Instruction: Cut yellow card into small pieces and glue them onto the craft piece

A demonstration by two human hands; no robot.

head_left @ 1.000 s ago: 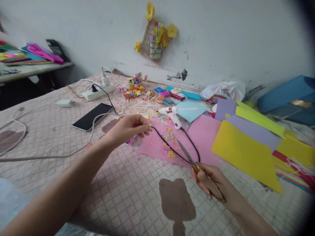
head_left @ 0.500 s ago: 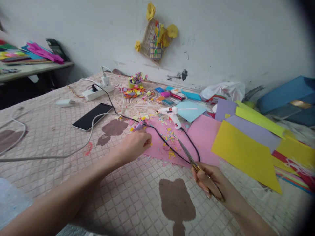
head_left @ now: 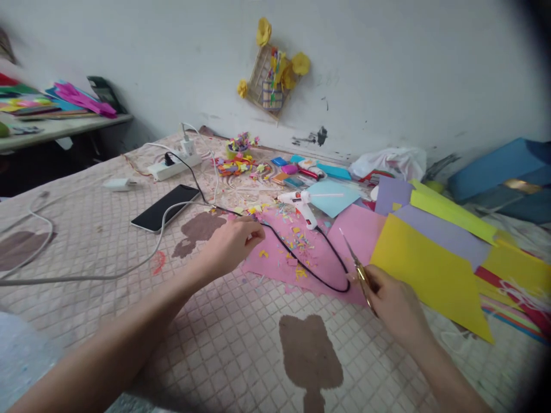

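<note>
My right hand is closed around the gold handles of a pair of scissors, whose blades point up and away over the pink paper. Over the left edge of that paper, my left hand is curled with its fingers bent inward. Whatever its fingertips hold, if anything, is hidden behind the hand. Small paper scraps in yellow, blue and pink lie scattered on the pink sheet. A white glue gun rests beyond them, its black cord looping across the paper between my hands.
A phone and a white power strip with cables lie to the left. Cut paper pieces and a small tub of them stand at the back. Yellow paper and purple paper overlap on the right.
My right hand has moved right and turned, taking the scissors off the black cord. My left hand has shifted slightly left, and the purple piece by its fingers is now mostly hidden.
</note>
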